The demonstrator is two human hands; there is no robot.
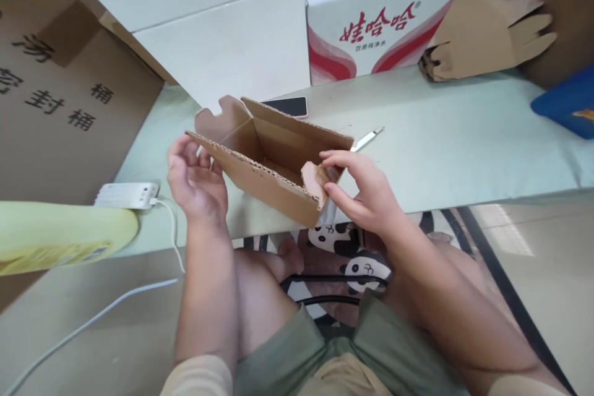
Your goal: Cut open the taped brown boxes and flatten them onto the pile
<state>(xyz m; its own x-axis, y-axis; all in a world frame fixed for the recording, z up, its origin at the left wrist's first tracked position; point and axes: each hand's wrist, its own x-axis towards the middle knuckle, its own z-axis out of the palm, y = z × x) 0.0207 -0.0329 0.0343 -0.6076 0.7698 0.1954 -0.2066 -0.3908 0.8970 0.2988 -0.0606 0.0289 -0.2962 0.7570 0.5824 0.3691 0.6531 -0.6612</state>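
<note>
An open-topped brown cardboard box (260, 182) stands tilted at the near edge of the table, its inside visible. At its left end, a notched flap (225, 117) sticks up. My left hand (199, 182) is at the left corner, palm turned up, with curled fingers against the box's wall; part of the fingertips is hidden. My right hand (362, 189) grips the right end between thumb and fingers, at a small bent flap (314, 180) with clear tape on it. Behind the box lie a dark-screened phone (292, 106) and a white utility knife (368, 138).
White cartons (232, 43) and a red-and-white water carton (375, 25) line the back. Flattened cardboard (482, 37) lies back right, near a blue packet (568, 102). On the left are a power bank (125, 195) with a cable (174, 229) and a yellow bottle (65, 235).
</note>
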